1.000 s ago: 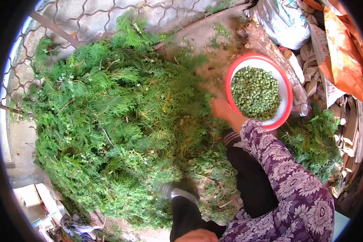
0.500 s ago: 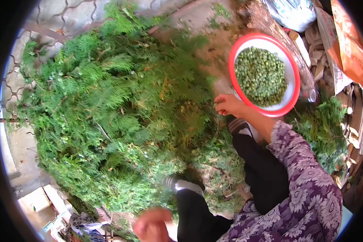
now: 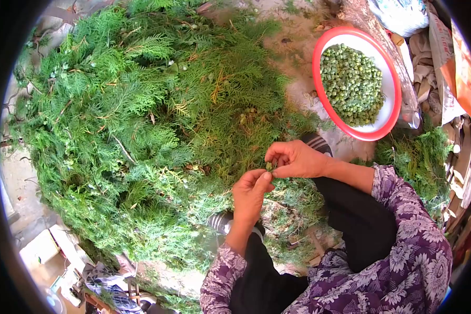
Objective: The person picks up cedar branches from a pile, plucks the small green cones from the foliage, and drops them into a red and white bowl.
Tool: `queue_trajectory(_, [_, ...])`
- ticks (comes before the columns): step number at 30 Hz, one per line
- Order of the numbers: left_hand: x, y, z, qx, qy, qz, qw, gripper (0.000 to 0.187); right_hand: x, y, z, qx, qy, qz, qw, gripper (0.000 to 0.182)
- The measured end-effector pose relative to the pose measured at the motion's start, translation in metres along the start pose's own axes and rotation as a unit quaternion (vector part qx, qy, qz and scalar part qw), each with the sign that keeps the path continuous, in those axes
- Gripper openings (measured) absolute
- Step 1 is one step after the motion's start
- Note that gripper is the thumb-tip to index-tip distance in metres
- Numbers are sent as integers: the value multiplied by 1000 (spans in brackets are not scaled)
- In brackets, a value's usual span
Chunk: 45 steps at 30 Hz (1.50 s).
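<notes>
My left hand (image 3: pixel 249 199) and my right hand (image 3: pixel 302 160) meet in front of my knees, fingertips almost touching. Between them is a small green cone (image 3: pixel 269 166), pinched by thumb and finger on both sides; the fingers partly hide it. Beneath and beyond the hands spreads a large heap of feathery green conifer branches (image 3: pixel 141 120). To the right of the heap stands a white basin with a red rim (image 3: pixel 396 104), holding a pile of small green cones (image 3: pixel 350 83).
A log (image 3: pixel 371 26) lies behind the basin, beside a white plastic bag (image 3: pixel 400 13) and an orange sack (image 3: pixel 463 78). More green sprigs (image 3: pixel 416 157) lie at the right. Boxes and cloth (image 3: pixel 110 288) are at the lower left. My striped socks rest beside the heap.
My left hand has risen from the bottom edge to meet my right hand. The right hand has moved down and left, away from the basin. The view has shifted slightly.
</notes>
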<state>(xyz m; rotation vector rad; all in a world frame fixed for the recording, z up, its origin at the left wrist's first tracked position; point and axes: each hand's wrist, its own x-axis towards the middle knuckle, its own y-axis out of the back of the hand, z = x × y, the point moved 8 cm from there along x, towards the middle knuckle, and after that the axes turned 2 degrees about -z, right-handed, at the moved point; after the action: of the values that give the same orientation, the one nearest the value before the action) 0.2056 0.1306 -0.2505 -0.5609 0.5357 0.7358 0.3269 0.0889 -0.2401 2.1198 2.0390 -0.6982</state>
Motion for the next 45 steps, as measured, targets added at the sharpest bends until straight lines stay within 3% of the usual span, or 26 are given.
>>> queue_trajectory(5, [-1,2,-9,-5,6,-1,1000,15,-7,-7,7,-28,-24,-38,999,33])
queue_trajectory(7, [-1,2,-10,-15,10,-10,1000,12,-6,-8,13,111,4,-28,993,32])
queue_trajectory(11, [0,2,-8,-15,17,3,1000,10,-1,0,25,98,-23,-20,995,36])
queue_trajectory(16, [-2,-1,-20,48,25,-14,998,11,-4,-21,41,12,-99,-128,987,35])
queue_trajectory(24, [-3,1,-35,102,36,-59,992,11,-7,-20,45,46,-126,-133,982,26])
queue_trajectory(28, [-2,-3,-35,146,16,-78,986,13,-10,-21,50,26,-153,-140,978,22])
queue_trajectory(30, [-5,-7,-30,232,0,-96,968,17,-13,-24,56,18,-168,-162,972,21])
queue_trajectory(35, [-9,-15,-24,362,-23,-118,924,9,-19,-21,52,-5,-151,-183,971,19])
queue_trajectory(37, [-17,-23,-39,359,1,-194,913,4,-18,12,26,-23,-128,-49,990,14])
queue_trajectory(39, [-20,-24,-51,367,-8,-215,905,6,-31,67,14,83,-72,111,988,18])
queue_trajectory(41, [-22,-28,-54,373,-18,-239,896,8,-49,128,5,334,117,186,916,21])
queue_trajectory(43, [-23,-32,-49,396,-27,-252,883,10,-75,170,8,484,145,339,794,24])
queue_trajectory(45, [-22,-33,-48,397,-36,-253,882,11,-76,172,11,501,121,345,784,25])
